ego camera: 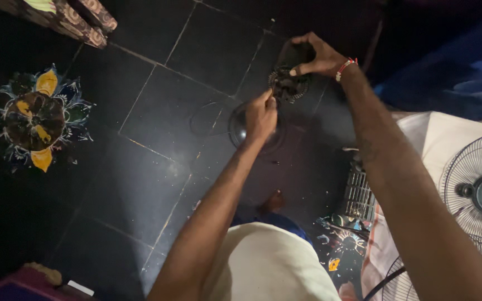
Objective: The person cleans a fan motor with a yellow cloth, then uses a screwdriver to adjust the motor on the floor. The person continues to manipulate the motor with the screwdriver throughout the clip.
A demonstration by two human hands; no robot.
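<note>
Fan motor point(289, 85), one, dark and round, is held above the black tiled floor point(140, 167), its axis unclear. Right hand point(319, 56) grips its top; left hand point(260, 116) pinches its lower edge. Two fan grilles point(464, 167) lie right of it.

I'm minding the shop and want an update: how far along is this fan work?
Done: a wire fan guard lies off to the side. In hand: the right hand holds the dark motor part while the left hand works at it. Left: nothing looks reassembled.
</note>
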